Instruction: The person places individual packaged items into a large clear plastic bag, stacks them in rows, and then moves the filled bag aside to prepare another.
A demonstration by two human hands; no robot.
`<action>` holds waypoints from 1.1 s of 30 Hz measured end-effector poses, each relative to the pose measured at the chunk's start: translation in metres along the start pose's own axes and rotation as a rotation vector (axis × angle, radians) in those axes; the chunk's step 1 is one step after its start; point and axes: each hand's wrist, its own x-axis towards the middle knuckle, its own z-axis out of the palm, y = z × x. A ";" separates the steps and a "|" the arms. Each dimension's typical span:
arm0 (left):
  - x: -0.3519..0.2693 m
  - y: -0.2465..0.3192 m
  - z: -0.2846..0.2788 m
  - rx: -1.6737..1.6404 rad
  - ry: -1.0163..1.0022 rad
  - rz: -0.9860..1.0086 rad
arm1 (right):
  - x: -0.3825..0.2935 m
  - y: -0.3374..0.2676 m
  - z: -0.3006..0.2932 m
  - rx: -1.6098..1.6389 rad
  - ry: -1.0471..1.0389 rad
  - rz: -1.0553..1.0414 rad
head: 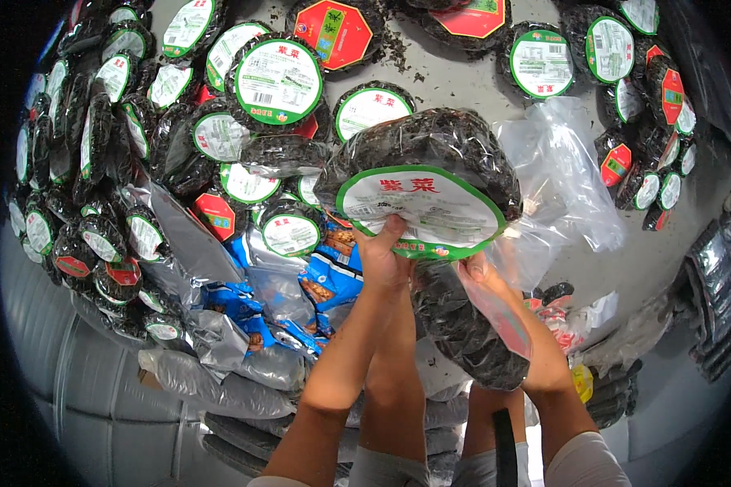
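My left hand (382, 252) grips the lower edge of a round, plastic-wrapped cake of dried dark seaweed (438, 137). Its thumb presses on the cake's white oval-looking label (426, 210), which has a green border and bears writing. Below it, my right hand (484, 274) holds a second wrapped seaweed cake (463, 329), tilted, with a reddish label (499, 313) seen at a slant. The upper cake overlaps the top of the second one, and parts of my fingers are hidden behind the packs. A crumpled clear plastic bag (575, 176) lies just beyond my right hand.
Many wrapped seaweed cakes (278, 82) are heaped at left, with more at the upper right (609, 49). Blue printed bags (335, 277) and silvery film (189, 243) lie left of my arms. Seaweed crumbs (396, 52) dot the grey floor. Dark packs (716, 298) stand at the right.
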 end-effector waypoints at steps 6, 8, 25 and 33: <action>-0.004 -0.007 -0.002 -0.017 -0.021 -0.035 | -0.003 0.003 -0.002 -0.004 0.017 -0.021; -0.006 -0.002 -0.008 -0.023 0.003 -0.048 | 0.010 0.009 -0.005 0.001 -0.014 -0.012; -0.011 -0.011 0.017 -0.081 0.104 -0.052 | 0.011 -0.006 -0.025 -0.018 0.054 -0.033; -0.013 0.013 0.025 -0.044 0.208 -0.008 | 0.041 0.000 -0.041 -0.106 0.080 0.112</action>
